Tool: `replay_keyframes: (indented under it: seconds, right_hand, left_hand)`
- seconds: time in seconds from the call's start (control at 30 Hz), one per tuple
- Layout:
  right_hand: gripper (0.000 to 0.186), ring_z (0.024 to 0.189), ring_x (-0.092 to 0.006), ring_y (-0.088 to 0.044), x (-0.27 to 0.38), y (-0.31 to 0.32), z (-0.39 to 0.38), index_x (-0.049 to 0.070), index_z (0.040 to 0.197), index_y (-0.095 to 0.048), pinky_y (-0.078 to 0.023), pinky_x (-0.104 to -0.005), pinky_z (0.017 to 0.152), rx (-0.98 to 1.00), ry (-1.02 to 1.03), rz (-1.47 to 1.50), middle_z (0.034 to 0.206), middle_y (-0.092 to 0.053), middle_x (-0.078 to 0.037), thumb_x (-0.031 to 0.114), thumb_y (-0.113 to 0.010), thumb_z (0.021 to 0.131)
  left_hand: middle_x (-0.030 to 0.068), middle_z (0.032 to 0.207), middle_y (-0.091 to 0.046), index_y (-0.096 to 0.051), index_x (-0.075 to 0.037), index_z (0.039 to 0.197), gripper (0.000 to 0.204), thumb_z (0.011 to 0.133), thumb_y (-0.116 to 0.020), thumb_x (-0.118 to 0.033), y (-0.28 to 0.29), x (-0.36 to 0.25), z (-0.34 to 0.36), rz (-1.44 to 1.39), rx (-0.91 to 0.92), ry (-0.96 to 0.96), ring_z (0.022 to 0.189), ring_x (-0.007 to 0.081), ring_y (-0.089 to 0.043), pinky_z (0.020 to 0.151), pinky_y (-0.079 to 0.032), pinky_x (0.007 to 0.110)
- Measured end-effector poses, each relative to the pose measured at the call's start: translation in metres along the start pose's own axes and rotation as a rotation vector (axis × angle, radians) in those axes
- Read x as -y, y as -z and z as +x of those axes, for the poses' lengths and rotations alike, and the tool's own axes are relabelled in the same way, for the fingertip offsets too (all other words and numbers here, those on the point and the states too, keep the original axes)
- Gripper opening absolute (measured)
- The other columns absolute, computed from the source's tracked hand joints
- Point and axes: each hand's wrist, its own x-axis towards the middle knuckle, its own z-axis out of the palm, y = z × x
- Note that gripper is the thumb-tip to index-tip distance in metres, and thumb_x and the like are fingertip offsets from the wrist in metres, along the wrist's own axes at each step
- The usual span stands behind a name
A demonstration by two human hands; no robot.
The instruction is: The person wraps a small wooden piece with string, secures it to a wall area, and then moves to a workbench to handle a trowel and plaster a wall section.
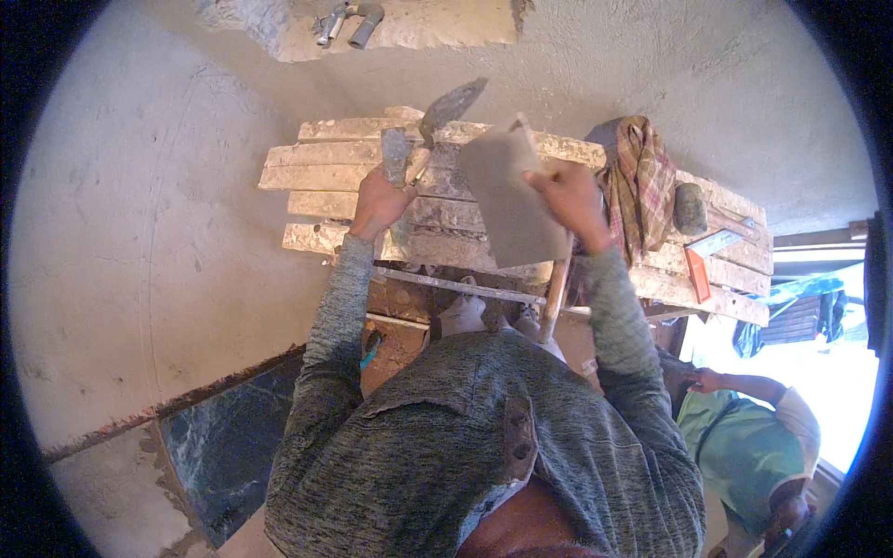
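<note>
My left hand (379, 204) is closed around a narrow grey flat piece (395, 152); its top end juts above my fingers, and I cannot make out its exact kind. On the right, my right hand (572, 202), slightly blurred, grips the edge of a flat grey rectangular sheet (510, 197), tilted above the planks. Its pale far edge shows near the top. Between the two hands, farther off, a pointed trowel (453, 104) caked with grey lies with its blade past the planks' far edge. The rough plank platform (321, 177) spreads beneath both hands.
Right on the planks are a checked cloth (642, 186), a dark rounded block (689, 208) and an orange-handled square (699, 270). A wooden pole (555, 296) rises near me. Pipe ends (363, 26) stick out of the wall. Another person (749, 446) is at lower right.
</note>
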Motion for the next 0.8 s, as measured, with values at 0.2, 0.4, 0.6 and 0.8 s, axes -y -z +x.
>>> replay_keyframes:
  seconds: [0.2, 0.4, 0.6, 0.8]
  right_hand:
    - [0.028, 0.054, -0.0080, -0.043, -0.062, 0.092, -0.103, 0.005, 0.071, -0.063, -0.032, -0.0279, 0.049, -0.343, -0.210, 0.367, 0.060, -0.050, 0.006, 0.027, -0.069, 0.085]
    - [0.019, 0.060, -0.0043, -0.049, -0.128, 0.111, -0.230, 0.006, 0.079, -0.065, -0.036, -0.0207, 0.055, -0.734, -0.585, 0.863, 0.071, -0.059, 0.004, 0.022, -0.065, 0.090]
    - [0.019, 0.069, -0.0037, -0.048, -0.200, 0.052, -0.324, 0.007, 0.079, -0.063, -0.038, -0.0212, 0.062, -0.876, -0.841, 0.846, 0.077, -0.057, 0.006, 0.020, -0.063, 0.093]
    - [0.033, 0.085, -0.0126, -0.056, -0.206, 0.002, -0.329, -0.002, 0.102, -0.066, -0.045, -0.0297, 0.076, -0.839, -0.720, 0.913, 0.097, -0.065, -0.004, 0.030, -0.059, 0.094]
  left_hand:
    - [0.0153, 0.090, -0.071, -0.066, 0.003, 0.099, 0.036, 0.071, -0.075, -0.017, 0.003, 0.002, 0.020, -0.006, 0.010, -0.103, 0.083, 0.0284, -0.068, 0.074, -0.053, 0.039]
    - [0.0101, 0.098, -0.069, -0.064, 0.002, 0.106, 0.039, 0.070, -0.073, -0.009, 0.013, 0.005, 0.039, -0.245, -0.009, 0.032, 0.086, 0.0191, -0.065, 0.074, -0.051, 0.034]
    - [0.0095, 0.096, -0.067, -0.063, 0.003, 0.107, 0.039, 0.072, -0.074, -0.010, 0.013, -0.001, 0.077, -0.375, -0.079, 0.063, 0.081, 0.0192, -0.064, 0.070, -0.051, 0.035]
    - [0.0050, 0.080, -0.066, -0.066, 0.005, 0.089, 0.024, 0.072, -0.074, -0.010, 0.038, -0.004, 0.081, -0.276, -0.038, 0.148, 0.066, 0.0146, -0.060, 0.058, -0.047, 0.030]
